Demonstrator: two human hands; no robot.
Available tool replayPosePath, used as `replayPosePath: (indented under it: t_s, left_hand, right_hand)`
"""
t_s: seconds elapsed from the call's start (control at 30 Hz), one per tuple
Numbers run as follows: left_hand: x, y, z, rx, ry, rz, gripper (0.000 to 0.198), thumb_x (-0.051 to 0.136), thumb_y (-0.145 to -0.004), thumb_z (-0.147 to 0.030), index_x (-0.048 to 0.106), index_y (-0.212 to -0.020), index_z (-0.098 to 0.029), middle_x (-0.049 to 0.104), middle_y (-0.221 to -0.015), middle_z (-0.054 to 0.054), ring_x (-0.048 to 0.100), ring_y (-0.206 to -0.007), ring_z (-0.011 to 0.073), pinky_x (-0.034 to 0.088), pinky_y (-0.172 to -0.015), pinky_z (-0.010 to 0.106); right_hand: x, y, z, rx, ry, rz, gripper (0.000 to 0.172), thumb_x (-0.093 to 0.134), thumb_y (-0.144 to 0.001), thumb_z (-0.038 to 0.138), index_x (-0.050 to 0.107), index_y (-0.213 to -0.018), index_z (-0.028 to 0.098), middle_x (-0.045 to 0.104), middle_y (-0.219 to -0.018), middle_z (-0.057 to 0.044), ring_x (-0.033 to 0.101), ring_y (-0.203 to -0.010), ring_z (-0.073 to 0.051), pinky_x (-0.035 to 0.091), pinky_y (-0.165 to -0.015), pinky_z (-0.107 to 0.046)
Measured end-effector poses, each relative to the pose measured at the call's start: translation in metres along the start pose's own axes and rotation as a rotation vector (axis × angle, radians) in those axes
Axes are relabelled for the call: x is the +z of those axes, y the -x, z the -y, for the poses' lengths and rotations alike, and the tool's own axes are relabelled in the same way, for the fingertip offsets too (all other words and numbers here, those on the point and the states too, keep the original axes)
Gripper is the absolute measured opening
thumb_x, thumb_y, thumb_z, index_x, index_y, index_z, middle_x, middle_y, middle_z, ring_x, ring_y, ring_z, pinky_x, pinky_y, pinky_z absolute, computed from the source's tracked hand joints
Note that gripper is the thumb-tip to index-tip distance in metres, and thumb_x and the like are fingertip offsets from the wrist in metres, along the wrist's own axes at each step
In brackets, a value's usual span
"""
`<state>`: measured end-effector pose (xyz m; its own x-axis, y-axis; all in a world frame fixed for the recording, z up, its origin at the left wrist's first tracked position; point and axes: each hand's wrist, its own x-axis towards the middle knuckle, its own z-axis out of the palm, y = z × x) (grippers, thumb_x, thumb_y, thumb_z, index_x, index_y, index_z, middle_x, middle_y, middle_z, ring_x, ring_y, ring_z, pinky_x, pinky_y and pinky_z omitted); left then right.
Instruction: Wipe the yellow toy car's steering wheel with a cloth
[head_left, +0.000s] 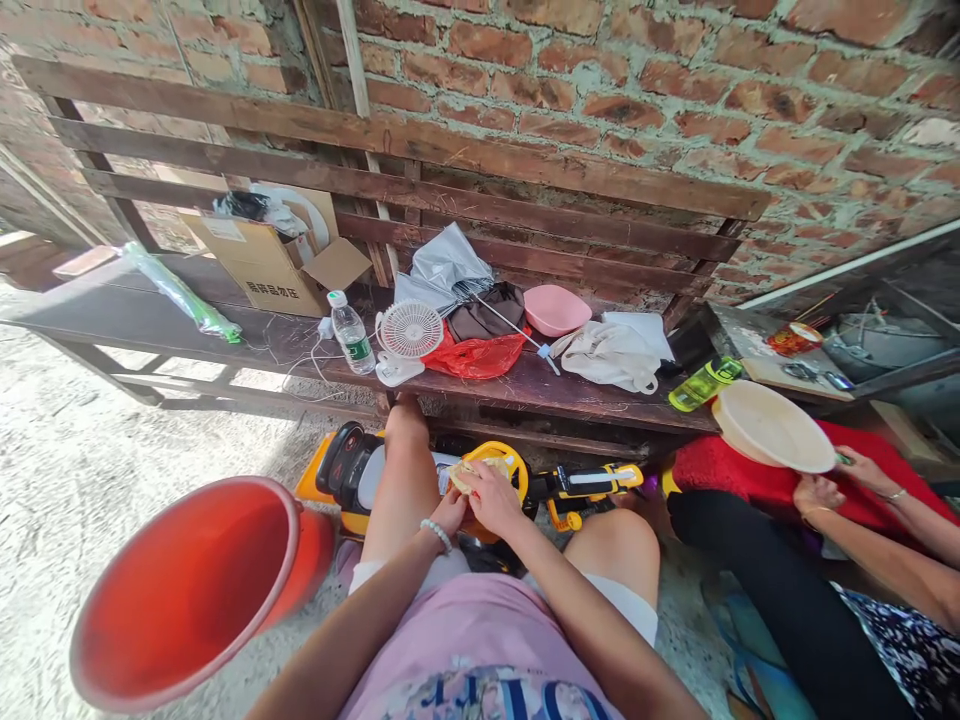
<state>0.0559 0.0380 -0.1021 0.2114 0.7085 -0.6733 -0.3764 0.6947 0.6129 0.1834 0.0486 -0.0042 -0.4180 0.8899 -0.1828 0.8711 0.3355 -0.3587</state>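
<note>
A pale yellow, crumpled-looking piece (469,472) is held in front of my lap; its kind is too small to make out. My right hand (493,500) bends over its near right side with the fingers closed on it. From below, my left hand (448,513) pinches it, and that wrist wears a beaded bracelet (436,535). Directly behind my hands is the yellow steering wheel (517,465) of a toy ride-on vehicle (367,475), which stands between my legs. My fingers partly hide the piece.
A red bucket (292,590) stands at my left. Across the bench (480,392) lie a water bottle (351,335), a small fan (410,330), an umbrella (450,265), a pink bowl (556,310) and a carton (262,265). At right, another person's hands are by a cream basin (772,425).
</note>
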Motion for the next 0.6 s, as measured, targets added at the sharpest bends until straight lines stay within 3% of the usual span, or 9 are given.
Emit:
replayPosePath:
  t_s: [0.07, 0.17, 0.3, 0.43, 0.6]
  left_hand:
    - [0.002, 0.002, -0.001, 0.012, -0.054, -0.046, 0.028, 0.055, -0.093, -0.008, 0.059, -0.118, -0.02, 0.069, -0.076, 0.002, 0.07, -0.076, 0.0218, 0.054, -0.076, 0.035]
    - [0.004, 0.006, -0.005, 0.002, -0.189, -0.096, 0.024, 0.052, -0.098, -0.014, 0.058, -0.121, -0.018, 0.068, -0.076, 0.003, 0.07, -0.077, 0.0222, 0.056, -0.078, 0.036]
    - [0.006, 0.01, -0.011, -0.015, -0.275, -0.102, 0.026, 0.043, -0.104, -0.023, 0.057, -0.125, -0.019, 0.063, -0.064, -0.002, 0.067, -0.065, 0.0174, 0.058, -0.078, 0.033]
    - [0.008, 0.013, -0.015, -0.048, -0.34, -0.105, 0.028, 0.041, -0.105, -0.024, 0.055, -0.129, -0.019, 0.071, -0.071, 0.0, 0.07, -0.062, 0.0152, 0.057, -0.071, 0.028]
    - [0.009, 0.015, -0.016, -0.048, -0.338, -0.114, 0.031, 0.052, -0.103, -0.031, 0.057, -0.132, -0.021, 0.079, -0.086, 0.003, 0.074, -0.067, 0.0153, 0.053, -0.064, 0.023]
  right_hand:
    - [-0.001, -0.005, 0.003, -0.088, 0.012, 0.057, 0.044, 0.047, -0.098, 0.019, 0.071, -0.133, 0.032, 0.056, -0.152, -0.004, 0.055, -0.126, -0.024, 0.047, -0.105, -0.039]
    - [-0.004, -0.016, 0.007, -0.11, 0.063, 0.121, 0.038, 0.047, -0.099, 0.019, 0.074, -0.123, 0.029, 0.061, -0.144, -0.007, 0.057, -0.121, -0.024, 0.049, -0.101, -0.039]
    - [-0.009, -0.036, 0.011, 0.035, 0.161, 0.121, 0.034, 0.046, -0.1, 0.021, 0.074, -0.118, 0.021, 0.062, -0.134, -0.013, 0.061, -0.113, -0.026, 0.052, -0.092, -0.036]
    - [-0.013, -0.053, 0.008, 0.17, 0.206, 0.103, 0.036, 0.044, -0.099, 0.017, 0.073, -0.12, 0.019, 0.06, -0.132, -0.015, 0.062, -0.113, -0.027, 0.052, -0.087, -0.033]
    - [-0.023, -0.057, -0.024, 0.374, 0.146, 0.038, 0.037, 0.044, -0.099, 0.016, 0.071, -0.124, 0.02, 0.058, -0.134, -0.016, 0.063, -0.112, -0.026, 0.05, -0.09, -0.033]
